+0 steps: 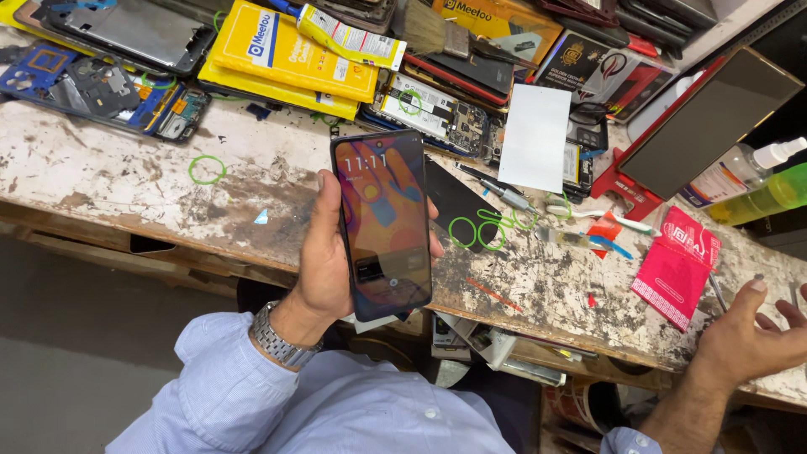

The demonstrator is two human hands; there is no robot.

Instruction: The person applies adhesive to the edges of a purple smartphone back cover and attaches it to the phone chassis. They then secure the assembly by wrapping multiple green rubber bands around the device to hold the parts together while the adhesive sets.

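My left hand (321, 261) grips a dark smartphone (383, 223) upright above the near edge of the worn white workbench (118, 172). Its screen is lit and faces me, showing colourful wallpaper. A metal watch sits on that wrist. My right hand (752, 332) rests at the bench's near right edge, fingers spread, palm up, holding nothing. Beside it lies a pink-red packet (679, 265).
Green rubber bands (207, 170) lie loose on the bench. A screwdriver (503, 192), a white card (535, 139), yellow packets (290, 55), opened phones (437, 109), a brush (429, 32), a red stand holding a dark screen (706, 126) and bottles (756, 189) crowd the back.
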